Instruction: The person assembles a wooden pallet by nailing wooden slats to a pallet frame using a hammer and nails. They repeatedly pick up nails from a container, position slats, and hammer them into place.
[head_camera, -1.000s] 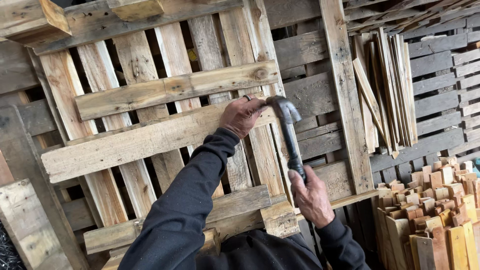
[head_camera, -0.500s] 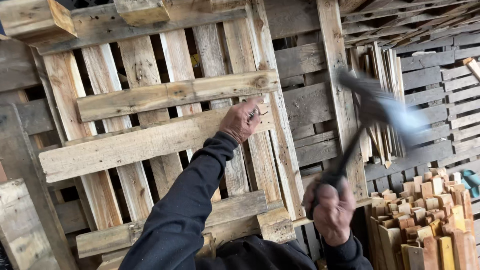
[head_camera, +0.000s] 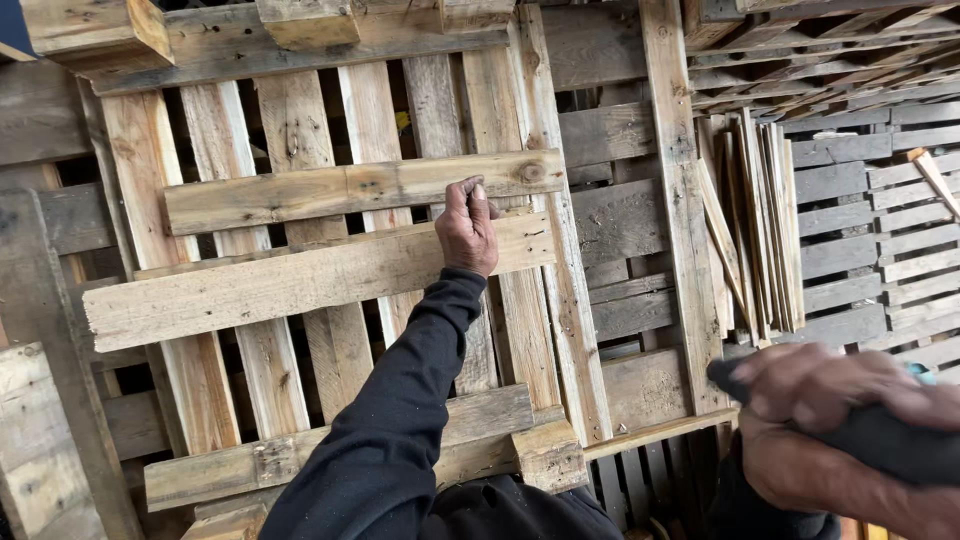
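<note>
The left hand (head_camera: 467, 232) is seen with its fingers curled shut, pinched together at the gap between two cross boards of a pallet (head_camera: 330, 270); whatever is pinched there is too small to be told. The hand rests against the lower board (head_camera: 280, 285), with the upper board (head_camera: 350, 190) just above its fingertips. A dark sleeve (head_camera: 390, 420) runs from the wrist down to the bottom edge.

The right hand (head_camera: 830, 440) is found low at the right, closed around a dark handle (head_camera: 880, 440); only the gripped part of the tool is in view, and its head cannot be seen.

The pallet is stood upright, its vertical slats crossed by the two boards and by a lower rail with a block (head_camera: 548, 455) at its end. More grey pallets (head_camera: 620, 200) are stacked behind it, and a bundle of thin slats (head_camera: 760, 230) is leaned upright to the right.
</note>
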